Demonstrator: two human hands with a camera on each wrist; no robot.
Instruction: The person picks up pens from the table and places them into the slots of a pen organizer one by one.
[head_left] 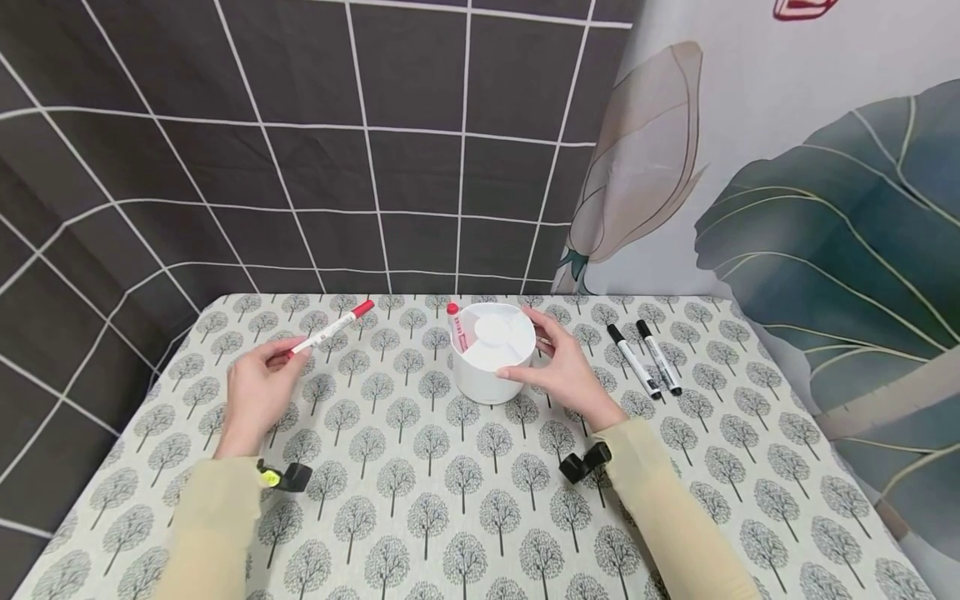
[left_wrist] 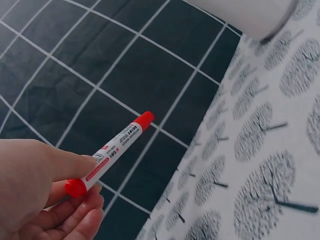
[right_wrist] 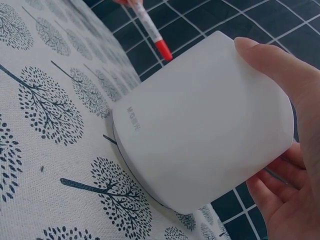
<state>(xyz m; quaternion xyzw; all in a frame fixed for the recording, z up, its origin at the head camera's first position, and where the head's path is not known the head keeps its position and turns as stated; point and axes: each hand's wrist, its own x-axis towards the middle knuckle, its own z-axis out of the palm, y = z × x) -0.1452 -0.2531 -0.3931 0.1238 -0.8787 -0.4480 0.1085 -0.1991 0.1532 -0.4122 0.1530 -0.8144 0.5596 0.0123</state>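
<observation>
Between thumb and fingers, my left hand [head_left: 262, 387] pinches a white marker with red ends [head_left: 333, 329] near its lower end, held slanted left of the pen holder. In the left wrist view the marker [left_wrist: 117, 150] points up and to the right. My right hand [head_left: 562, 367] grips the white round pen holder [head_left: 487, 385] from its right side, thumb at the near rim and fingers behind. A second red-capped marker [head_left: 457, 325] stands inside the holder at its left. The right wrist view shows the holder's plain wall [right_wrist: 205, 125] with small grey lettering.
Two white markers with black caps, a left one [head_left: 633, 361] and a right one [head_left: 660, 358], lie side by side to the right of the holder. A tree-print cloth [head_left: 427, 517] covers the table. Behind it hangs a dark grid-patterned backdrop [head_left: 300, 167].
</observation>
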